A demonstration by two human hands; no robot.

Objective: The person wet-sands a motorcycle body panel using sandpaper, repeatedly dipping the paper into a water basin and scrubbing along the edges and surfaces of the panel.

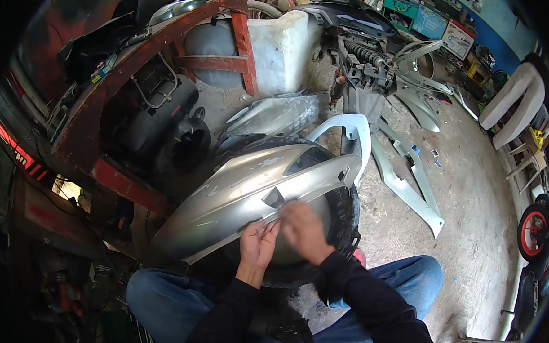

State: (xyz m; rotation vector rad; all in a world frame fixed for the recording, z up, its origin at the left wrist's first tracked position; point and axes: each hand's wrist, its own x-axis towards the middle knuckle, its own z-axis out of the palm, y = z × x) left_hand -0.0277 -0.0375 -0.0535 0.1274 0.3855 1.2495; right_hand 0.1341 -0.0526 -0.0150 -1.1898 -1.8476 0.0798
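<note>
A silver-grey motorcycle fairing panel (pixel 232 189) with scuffed, paler patches lies across a black tyre (pixel 346 211) in front of my knees. At the panel's lower edge my left hand (pixel 258 245) is closed, its thumb and fingertips pinched together. What they hold, if anything, is too small to make out. Close by on the right, my right hand (pixel 304 231) is smeared by motion, with its fingers near the left fingertips. Just above both hands a small dark grey angular patch (pixel 273 198) shows on the panel; whether it is a loose piece or an opening, I cannot tell.
A red wooden bench (pixel 219 62) stands at the left, with a dark tank (pixel 159 109) under it. More panels lie on the floor ahead, including a pale fairing strip (pixel 406 189). A partly stripped motorcycle (pixel 368 61) stands behind them. A grey seat (pixel 519 103) is at the right.
</note>
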